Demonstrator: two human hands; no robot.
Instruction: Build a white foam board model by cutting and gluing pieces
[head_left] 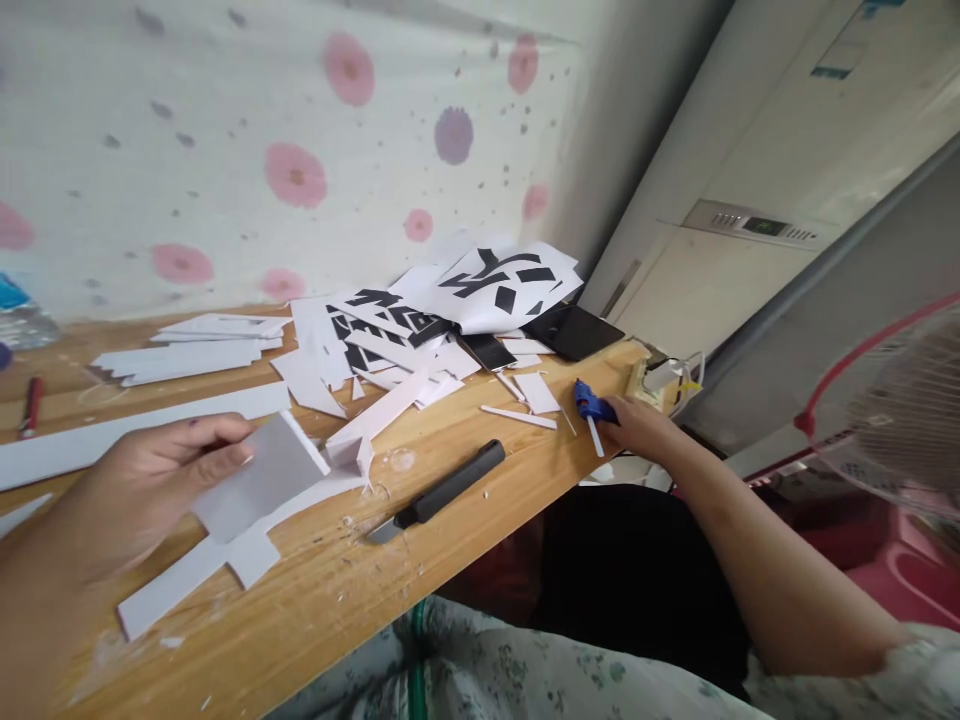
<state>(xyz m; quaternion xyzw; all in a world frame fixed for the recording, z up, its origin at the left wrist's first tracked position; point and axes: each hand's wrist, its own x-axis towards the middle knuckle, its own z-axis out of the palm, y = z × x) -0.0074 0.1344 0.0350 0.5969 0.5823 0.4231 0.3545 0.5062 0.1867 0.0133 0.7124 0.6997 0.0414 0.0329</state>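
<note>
Between the thumb and fingers of my left hand (176,470) is a flat white foam board piece (262,475), held above the table. Beneath it lies a longer cut foam board strip (180,585) with a small side tab and a folded, box-like end (356,455). At the table's right edge my right hand (630,425) is closed around a blue glue gun (592,405), with a pale glue stick jutting from its back. A black utility knife (442,490) rests on the wood between my hands, its blade pointing left.
Foam board scraps and printed paper sheets (510,285) pile against the patterned wall covering. A dark tablet-like slab (577,330) lies by the refrigerator (720,200). A power strip (645,380) sits at the right corner. A fan (900,410) stands right. A red pen (31,405) lies far left.
</note>
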